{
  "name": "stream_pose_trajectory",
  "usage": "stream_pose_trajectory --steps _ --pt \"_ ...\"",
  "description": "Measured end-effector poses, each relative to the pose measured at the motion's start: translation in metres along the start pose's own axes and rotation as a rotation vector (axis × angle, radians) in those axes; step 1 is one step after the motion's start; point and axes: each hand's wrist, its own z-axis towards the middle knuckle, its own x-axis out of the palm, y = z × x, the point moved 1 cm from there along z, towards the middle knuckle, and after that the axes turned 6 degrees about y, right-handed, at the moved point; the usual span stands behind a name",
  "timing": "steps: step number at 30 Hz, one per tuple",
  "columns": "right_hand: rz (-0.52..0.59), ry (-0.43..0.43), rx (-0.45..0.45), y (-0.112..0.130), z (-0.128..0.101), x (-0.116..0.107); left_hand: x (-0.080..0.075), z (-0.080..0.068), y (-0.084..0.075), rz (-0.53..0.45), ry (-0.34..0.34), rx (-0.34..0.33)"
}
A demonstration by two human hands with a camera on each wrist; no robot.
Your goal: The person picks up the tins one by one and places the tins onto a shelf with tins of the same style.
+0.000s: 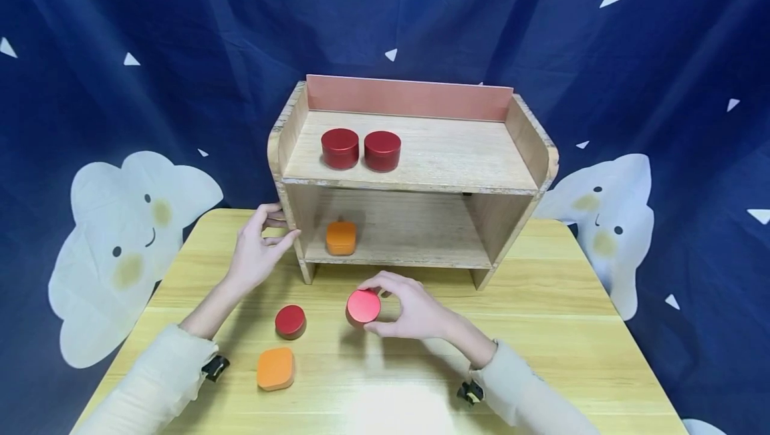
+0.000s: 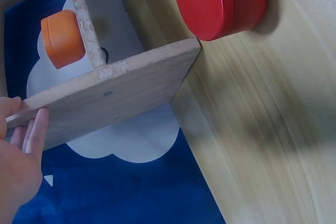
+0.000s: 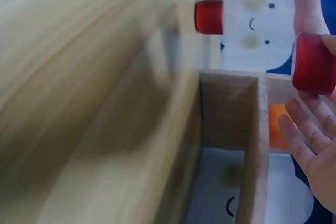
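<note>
My right hand (image 1: 391, 308) grips a bright red round tin (image 1: 363, 306) just above the table in front of the shelf, tilted so its flat face points at me; the same tin (image 3: 312, 64) shows at my fingertips in the right wrist view. My left hand (image 1: 278, 224) holds the left side wall of the wooden two-tier shelf (image 1: 289, 127), thumb at the front edge and fingers on the outer face (image 2: 32, 129). Two dark red round tins (image 1: 339, 148) (image 1: 381, 150) stand on the top shelf. An orange square tin (image 1: 341, 237) sits on the lower shelf.
A dark red round tin (image 1: 291, 321) and an orange square tin (image 1: 275, 368) lie on the yellow wooden table (image 1: 541, 328) near my left forearm. A blue curtain with white clouds hangs behind the shelf.
</note>
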Motion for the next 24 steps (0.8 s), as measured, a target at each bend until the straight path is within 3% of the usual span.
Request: stream_pose_trajectory --steps 24 --pt "-0.019 -0.111 -0.038 0.011 -0.004 -0.043 0.002 -0.001 0.001 -0.012 0.003 -0.001"
